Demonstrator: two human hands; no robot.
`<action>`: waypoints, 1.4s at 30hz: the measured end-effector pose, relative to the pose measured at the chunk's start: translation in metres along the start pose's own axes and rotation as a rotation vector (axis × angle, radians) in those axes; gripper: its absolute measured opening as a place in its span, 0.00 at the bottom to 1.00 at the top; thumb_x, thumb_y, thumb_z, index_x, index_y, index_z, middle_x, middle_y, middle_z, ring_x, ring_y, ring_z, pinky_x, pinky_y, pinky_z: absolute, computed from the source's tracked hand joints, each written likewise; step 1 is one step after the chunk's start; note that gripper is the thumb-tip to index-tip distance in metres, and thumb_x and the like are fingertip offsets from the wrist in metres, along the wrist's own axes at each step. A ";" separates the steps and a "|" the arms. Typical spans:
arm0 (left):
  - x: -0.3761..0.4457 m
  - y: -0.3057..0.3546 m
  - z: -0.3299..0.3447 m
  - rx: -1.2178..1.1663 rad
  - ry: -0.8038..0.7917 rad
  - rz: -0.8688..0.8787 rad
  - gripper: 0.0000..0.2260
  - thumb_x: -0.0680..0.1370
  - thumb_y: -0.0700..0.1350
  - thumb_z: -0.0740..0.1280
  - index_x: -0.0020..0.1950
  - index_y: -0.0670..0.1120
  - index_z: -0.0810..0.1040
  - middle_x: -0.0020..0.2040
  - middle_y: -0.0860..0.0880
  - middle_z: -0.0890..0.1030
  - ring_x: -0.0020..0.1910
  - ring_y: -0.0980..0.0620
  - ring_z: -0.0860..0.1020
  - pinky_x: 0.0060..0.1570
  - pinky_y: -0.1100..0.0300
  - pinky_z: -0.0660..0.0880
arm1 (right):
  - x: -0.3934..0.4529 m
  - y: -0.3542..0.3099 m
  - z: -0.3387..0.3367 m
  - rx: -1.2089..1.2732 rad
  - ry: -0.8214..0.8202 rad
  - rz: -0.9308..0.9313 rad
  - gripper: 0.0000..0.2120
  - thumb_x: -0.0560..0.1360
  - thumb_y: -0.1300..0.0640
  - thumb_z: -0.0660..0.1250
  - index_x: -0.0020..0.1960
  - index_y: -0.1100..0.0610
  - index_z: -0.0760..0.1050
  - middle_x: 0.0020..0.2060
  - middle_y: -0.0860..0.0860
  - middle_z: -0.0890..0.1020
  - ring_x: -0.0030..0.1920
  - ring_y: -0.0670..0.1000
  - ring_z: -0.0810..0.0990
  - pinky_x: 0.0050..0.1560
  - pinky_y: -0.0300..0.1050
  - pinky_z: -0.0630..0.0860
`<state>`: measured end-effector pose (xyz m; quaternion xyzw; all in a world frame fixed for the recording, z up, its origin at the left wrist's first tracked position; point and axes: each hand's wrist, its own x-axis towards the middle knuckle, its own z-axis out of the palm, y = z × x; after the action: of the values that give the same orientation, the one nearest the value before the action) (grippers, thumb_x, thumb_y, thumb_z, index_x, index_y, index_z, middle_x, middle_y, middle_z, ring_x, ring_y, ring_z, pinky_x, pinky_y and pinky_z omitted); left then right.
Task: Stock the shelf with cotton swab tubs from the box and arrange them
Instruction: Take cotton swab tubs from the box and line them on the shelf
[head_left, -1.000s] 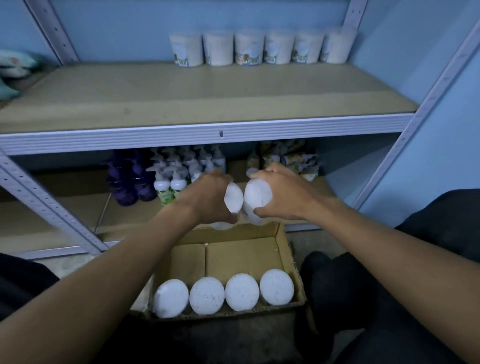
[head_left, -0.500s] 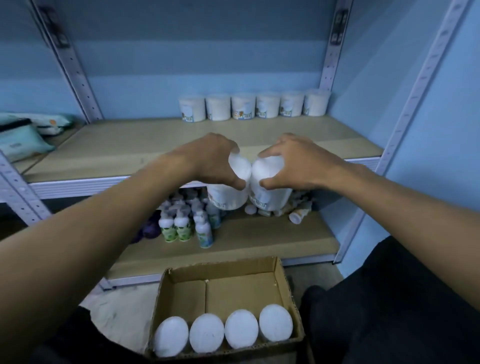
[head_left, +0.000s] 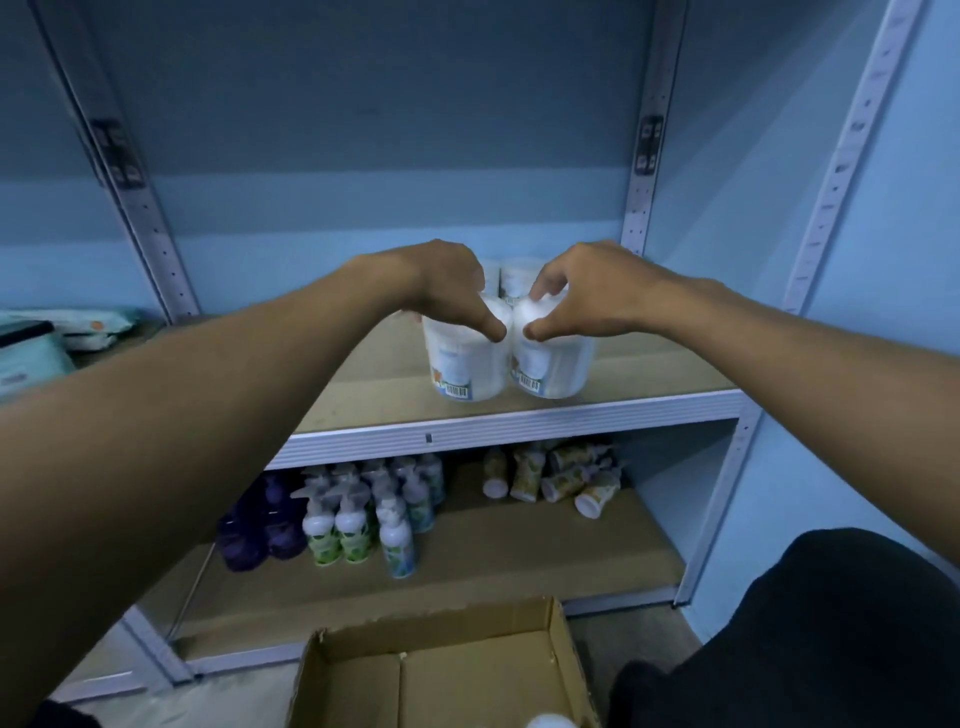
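Blue-walled shelf (head_left: 649, 371) carries two tubs (head_left: 465, 364) at its front edge, each gripped from above by left hand (head_left: 441, 288) and right hand (head_left: 582, 291), hiding the twelve-o'clock row; box (head_left: 441, 675) cropped at six.

Two white tubs (head_left: 467, 364), each with a pale label and a black-and-white barcode on a band of blue, orange and green, against a blue wall (head_left: 363, 130). Tan shelf (head_left: 649, 371) edged in silver-grey. Below, purple bottles (head_left: 260, 530) beside white bottles (head_left: 337, 525) with green-patterned labels. Brown cardboard box (head_left: 467, 670). Black clothing (head_left: 805, 639) at lower right.
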<state>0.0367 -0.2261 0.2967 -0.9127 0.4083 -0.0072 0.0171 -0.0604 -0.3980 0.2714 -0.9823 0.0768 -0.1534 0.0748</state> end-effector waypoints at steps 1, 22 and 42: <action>0.005 0.000 0.001 -0.003 -0.009 -0.002 0.27 0.65 0.68 0.68 0.53 0.48 0.80 0.53 0.49 0.80 0.51 0.44 0.81 0.53 0.47 0.79 | 0.003 0.002 0.001 0.000 -0.006 0.011 0.24 0.63 0.37 0.73 0.56 0.45 0.82 0.52 0.46 0.81 0.53 0.49 0.75 0.40 0.42 0.71; 0.068 -0.016 0.050 -0.223 -0.038 0.038 0.33 0.67 0.67 0.71 0.68 0.57 0.71 0.72 0.55 0.70 0.69 0.52 0.70 0.64 0.56 0.69 | 0.030 0.028 0.041 0.033 -0.197 0.133 0.19 0.70 0.40 0.73 0.57 0.47 0.78 0.57 0.48 0.78 0.55 0.49 0.76 0.51 0.45 0.74; 0.064 0.005 0.062 -0.065 0.113 0.146 0.26 0.71 0.55 0.76 0.67 0.52 0.76 0.65 0.50 0.77 0.63 0.48 0.74 0.59 0.53 0.74 | 0.010 0.019 0.065 -0.177 0.060 0.137 0.16 0.72 0.65 0.69 0.59 0.56 0.79 0.57 0.58 0.78 0.54 0.61 0.79 0.47 0.51 0.77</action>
<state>0.0774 -0.2754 0.2341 -0.8788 0.4738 -0.0443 -0.0351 -0.0328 -0.4106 0.2104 -0.9725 0.1593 -0.1696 -0.0044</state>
